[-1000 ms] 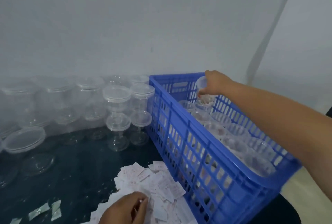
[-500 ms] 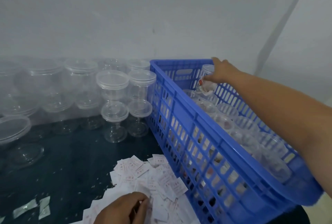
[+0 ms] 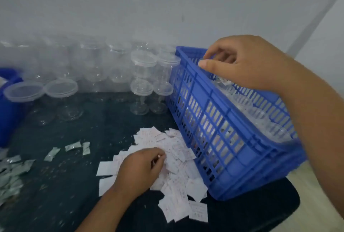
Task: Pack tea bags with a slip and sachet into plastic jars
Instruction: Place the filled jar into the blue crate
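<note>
On the dark worktop [image 3: 74,185], the left hand [image 3: 141,168] rests on the pile of slips [image 3: 178,149], pinching a slip [image 3: 155,160]. The blue crate [image 3: 232,138] runs lengthwise from near right to far left, with upright jars [image 3: 242,101] in a row along it. The right hand [image 3: 247,64] hovers over the far end with fingers curled; whether it grips anything cannot be determined.

Two hands show: the left hand [image 3: 141,168] and the right hand [image 3: 247,64]. One blue crate [image 3: 214,120] shows at least four jars [image 3: 242,101]. One blue bin [image 3: 7,105]. Slips [image 3: 176,149] and sachets [image 3: 72,146] on the tabletop [image 3: 74,185] are too many to count.
</note>
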`<state>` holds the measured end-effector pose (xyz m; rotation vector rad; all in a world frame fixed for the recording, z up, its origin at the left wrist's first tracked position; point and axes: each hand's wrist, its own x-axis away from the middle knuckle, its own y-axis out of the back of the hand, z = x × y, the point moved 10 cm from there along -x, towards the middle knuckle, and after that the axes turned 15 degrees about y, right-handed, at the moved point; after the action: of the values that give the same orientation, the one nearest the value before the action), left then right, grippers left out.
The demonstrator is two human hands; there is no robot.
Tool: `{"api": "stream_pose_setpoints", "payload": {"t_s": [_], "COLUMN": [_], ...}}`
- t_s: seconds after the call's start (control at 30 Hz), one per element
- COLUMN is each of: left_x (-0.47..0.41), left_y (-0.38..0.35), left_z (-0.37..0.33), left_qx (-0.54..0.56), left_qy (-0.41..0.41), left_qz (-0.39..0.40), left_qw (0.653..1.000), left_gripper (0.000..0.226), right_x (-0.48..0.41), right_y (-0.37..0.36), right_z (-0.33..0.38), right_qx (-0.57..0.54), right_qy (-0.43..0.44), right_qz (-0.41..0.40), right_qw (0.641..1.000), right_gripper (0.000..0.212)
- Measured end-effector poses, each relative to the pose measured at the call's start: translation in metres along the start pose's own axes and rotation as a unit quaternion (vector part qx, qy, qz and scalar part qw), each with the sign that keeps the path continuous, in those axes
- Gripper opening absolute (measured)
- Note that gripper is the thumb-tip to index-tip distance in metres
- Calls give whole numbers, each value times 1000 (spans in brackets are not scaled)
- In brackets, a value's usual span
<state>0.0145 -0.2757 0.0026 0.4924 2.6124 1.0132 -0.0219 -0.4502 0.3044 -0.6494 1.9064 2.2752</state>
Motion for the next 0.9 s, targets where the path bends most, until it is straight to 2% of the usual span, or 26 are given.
{"api": "stream_pose_setpoints", "payload": {"t_s": [0.07, 0.17, 0.27, 0.33, 0.47, 0.53, 0.6, 0.7, 0.77, 0.83, 0.87, 0.9], "left_x": [3, 4, 11, 18, 38, 51, 63, 78, 83, 81, 80, 78], "left_y": [5, 20, 43, 57, 82, 96, 110, 122, 123, 125, 125, 126], "left_z": [-6, -14, -18, -13, 28, 62, 97, 136, 149, 155, 156, 157], "left_qx": [-7, -36, -48, -62, -107, -114, -119, -103, -62, -30, -23, -19], "left_qy": [2, 7, 7, 11, 59, 96, 128, 164, 180, 188, 190, 190], "left_qz": [-7, -24, -36, -33, -45, -56, -78, -120, -142, -154, -154, -152], "left_qw": [1000, 999, 998, 997, 991, 987, 982, 974, 971, 970, 969, 970], "left_gripper": [11, 20, 24, 23, 23, 19, 17, 24, 30, 36, 37, 38], "right_x": [33, 76, 100, 116, 152, 166, 171, 161, 138, 111, 96, 80], "right_y": [-13, -56, -134, -192, -278, -295, -291, -284, -292, -306, -310, -311], "right_z": [47, 86, 96, 94, 97, 106, 119, 122, 116, 114, 113, 111], "right_qx": [-88, -193, -280, -319, -297, -263, -221, -206, -240, -293, -321, -337], "right_qy": [23, 25, -29, -81, -139, -128, -79, -52, -84, -113, -126, -131], "right_qz": [-46, -91, -63, -45, -56, -69, -98, -113, -60, 3, 17, 13], "right_qw": [995, 977, 958, 943, 943, 954, 967, 971, 965, 949, 939, 932], "right_gripper": [45, 27, 16, 17, 38, 48, 50, 47, 38, 13, 12, 20]}}
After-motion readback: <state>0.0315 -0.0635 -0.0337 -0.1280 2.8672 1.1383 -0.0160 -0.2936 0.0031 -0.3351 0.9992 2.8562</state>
